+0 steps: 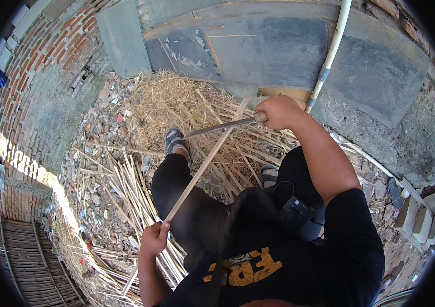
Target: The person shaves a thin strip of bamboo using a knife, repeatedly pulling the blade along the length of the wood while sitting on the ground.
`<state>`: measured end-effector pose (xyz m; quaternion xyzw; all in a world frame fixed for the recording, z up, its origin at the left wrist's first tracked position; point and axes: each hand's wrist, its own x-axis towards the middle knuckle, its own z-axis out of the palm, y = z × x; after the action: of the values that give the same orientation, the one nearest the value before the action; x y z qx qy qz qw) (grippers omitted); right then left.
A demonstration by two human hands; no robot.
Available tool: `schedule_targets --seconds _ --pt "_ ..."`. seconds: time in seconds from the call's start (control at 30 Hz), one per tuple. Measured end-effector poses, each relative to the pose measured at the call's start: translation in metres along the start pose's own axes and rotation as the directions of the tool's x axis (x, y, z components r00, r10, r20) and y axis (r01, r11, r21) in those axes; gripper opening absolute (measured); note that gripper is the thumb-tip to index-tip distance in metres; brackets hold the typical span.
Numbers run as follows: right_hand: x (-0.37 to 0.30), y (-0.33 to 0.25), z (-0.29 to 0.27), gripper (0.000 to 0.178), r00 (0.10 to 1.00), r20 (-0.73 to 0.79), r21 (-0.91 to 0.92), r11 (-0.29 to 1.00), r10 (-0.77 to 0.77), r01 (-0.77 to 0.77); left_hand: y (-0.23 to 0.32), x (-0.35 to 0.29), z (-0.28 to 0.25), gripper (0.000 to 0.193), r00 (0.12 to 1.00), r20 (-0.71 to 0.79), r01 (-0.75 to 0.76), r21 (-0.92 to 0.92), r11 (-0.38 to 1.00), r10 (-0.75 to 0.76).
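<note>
My left hand (154, 238) is closed around the lower end of a long pale bamboo strip (197, 175), which slants up and away to the right. In my right hand (280, 112) is the wooden handle of a long-bladed knife (221, 127). Its dark blade points left and crosses the strip near the strip's far end. Whether the edge touches the strip or passes over it, I cannot tell. Below the blade lies a heap of thin shavings (164, 100) mixed with loose strips.
Many split bamboo strips (133, 187) lie to my left on rubble-strewn ground. Grey panels (279, 51) lean along the far wall, with a pale pipe (330, 51) in front. A brick wall (38, 87) rises at left; a slatted bamboo panel (28, 256) is at lower left.
</note>
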<state>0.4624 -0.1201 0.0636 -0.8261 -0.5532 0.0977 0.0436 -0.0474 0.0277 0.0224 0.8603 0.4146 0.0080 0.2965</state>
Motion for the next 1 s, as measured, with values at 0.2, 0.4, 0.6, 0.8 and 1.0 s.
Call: schedule_targets --seconds 0.2,0.4,0.6,0.8,1.0 --pt "0.000 -0.010 0.000 0.024 0.991 -0.071 0.003 0.993 0.116 -0.116 0.003 -0.001 0.013 0.060 0.998 -0.005 0.070 -0.097 0.993 -0.070" --pt "0.001 -0.030 -0.004 0.028 0.999 -0.007 -0.087 0.995 -0.044 0.043 -0.007 -0.002 0.020 0.060 0.998 -0.039 0.054 -0.099 0.994 -0.058" --pt "0.012 -0.012 0.013 0.031 0.978 -0.122 0.022 0.986 0.169 -0.168 0.002 -0.002 0.023 0.059 0.994 -0.094 0.047 -0.026 0.999 -0.049" --pt "0.001 -0.049 0.003 0.028 0.996 0.056 -0.049 0.996 -0.074 0.076 0.008 -0.002 0.021 0.059 0.994 -0.085 0.075 0.016 0.997 -0.074" --pt "0.012 -0.020 0.014 0.027 0.973 -0.120 0.072 0.979 0.196 -0.188 0.008 -0.006 0.030 0.056 0.988 -0.150 0.046 0.079 0.996 -0.034"
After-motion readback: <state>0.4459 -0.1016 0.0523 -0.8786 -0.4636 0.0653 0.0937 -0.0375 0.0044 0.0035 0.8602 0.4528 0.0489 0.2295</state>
